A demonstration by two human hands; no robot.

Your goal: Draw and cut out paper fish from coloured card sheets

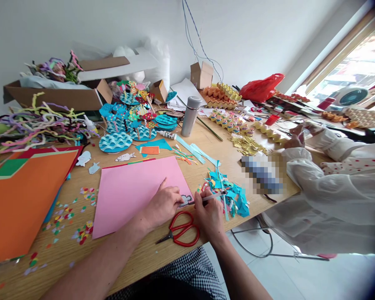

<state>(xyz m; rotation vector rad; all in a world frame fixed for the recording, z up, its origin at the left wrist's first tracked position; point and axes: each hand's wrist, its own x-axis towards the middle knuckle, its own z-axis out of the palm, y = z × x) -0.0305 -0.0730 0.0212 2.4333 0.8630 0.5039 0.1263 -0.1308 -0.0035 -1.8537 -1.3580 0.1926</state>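
Note:
A pink paper sheet (134, 187) lies flat on the table in front of me. At its right edge is a small grey paper cutout (185, 200) with a dark outline, partly covered by fingers. My left hand (164, 204) rests on the sheet, fingers bent and pressing the cutout down, thumb raised. My right hand (210, 212) is closed round a pen (214, 196), its tip close to the cutout's right side. Just below the hands lie red-handled scissors (185, 229), blades pointing left.
Stacked coloured paper (31, 200) and confetti dots (62, 214) lie left. Blue paper scraps (237, 198) are heaped right of my hand. A grey flask (191, 116) stands behind, near blue wavy paper crafts (115, 142). A person in a white sleeve (328, 143) works at right.

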